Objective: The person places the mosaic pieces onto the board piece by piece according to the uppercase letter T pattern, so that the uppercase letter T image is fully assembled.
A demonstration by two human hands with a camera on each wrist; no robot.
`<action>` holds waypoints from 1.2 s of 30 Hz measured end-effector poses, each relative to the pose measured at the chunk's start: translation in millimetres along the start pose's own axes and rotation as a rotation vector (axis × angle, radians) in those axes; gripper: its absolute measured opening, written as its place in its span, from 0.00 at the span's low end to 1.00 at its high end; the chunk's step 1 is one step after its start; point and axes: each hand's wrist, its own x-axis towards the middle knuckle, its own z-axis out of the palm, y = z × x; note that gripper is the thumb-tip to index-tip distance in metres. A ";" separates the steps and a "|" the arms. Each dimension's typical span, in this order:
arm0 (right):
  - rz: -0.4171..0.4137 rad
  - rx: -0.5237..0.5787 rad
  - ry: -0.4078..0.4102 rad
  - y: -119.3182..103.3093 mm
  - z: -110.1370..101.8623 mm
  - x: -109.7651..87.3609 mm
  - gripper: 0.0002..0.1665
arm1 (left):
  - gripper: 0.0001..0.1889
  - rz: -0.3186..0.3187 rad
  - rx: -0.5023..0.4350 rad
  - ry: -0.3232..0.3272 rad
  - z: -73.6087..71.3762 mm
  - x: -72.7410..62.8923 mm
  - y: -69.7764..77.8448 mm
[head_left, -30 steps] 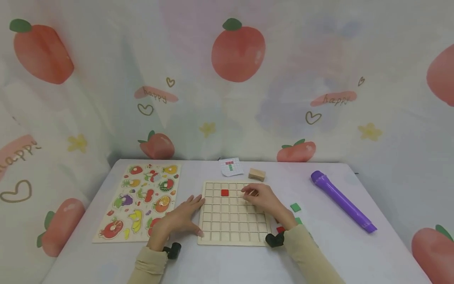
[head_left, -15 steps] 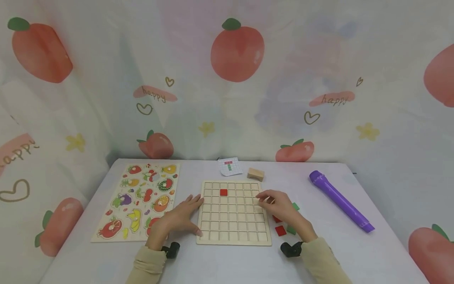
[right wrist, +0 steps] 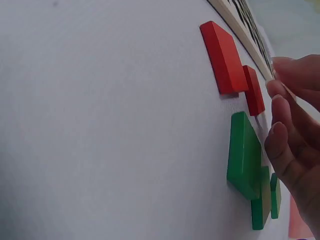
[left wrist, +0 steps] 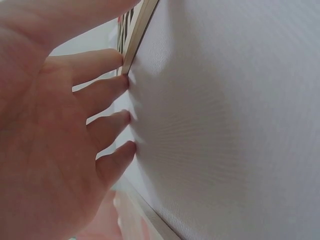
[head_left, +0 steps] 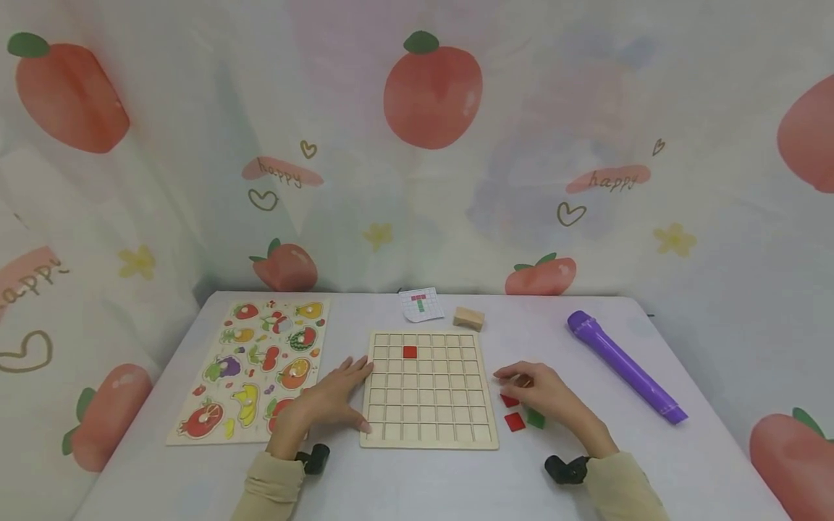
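A wooden grid board (head_left: 456, 416) lies flat, with one red square tile (head_left: 410, 352) in a cell of its second row. My left hand (head_left: 329, 398) spreads along the board's left edge, thumb and fingertips touching it; its palm (left wrist: 45, 115) and straight fingers fill the left wrist view. Right of the board, my right hand (head_left: 547, 394) hovers over loose tiles, fingers loosely bent, with nothing visible between them. Below it lie two red tiles, one nearer (right wrist: 220, 57) and one behind (right wrist: 254, 90), and several green tiles (right wrist: 245, 155). In the head view this hand partly hides them.
A fruit puzzle board (head_left: 221, 362) lies at left. Behind the grid board are a pattern card (head_left: 420, 305) with a red and green T and a small wooden block (head_left: 468, 318). A purple microphone-shaped tube (head_left: 625, 367) lies at right. A printed cloth wall (head_left: 404, 231) closes the back.
My right hand has moved from above the grid board's upper right rightward and down to the loose tiles. My left hand has stayed at the board's edge. The red tile remains in its cell.
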 end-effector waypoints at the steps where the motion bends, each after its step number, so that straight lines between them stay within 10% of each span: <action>1: 0.000 0.000 -0.008 1.3 -1.1 -1.4 0.18 | 0.57 0.001 0.000 0.000 -0.3 -0.3 0.0; 36: 0.010 -0.004 -0.001 7.6 1.5 -0.2 0.07 | 0.57 -0.013 0.010 -0.004 3.9 3.4 -5.4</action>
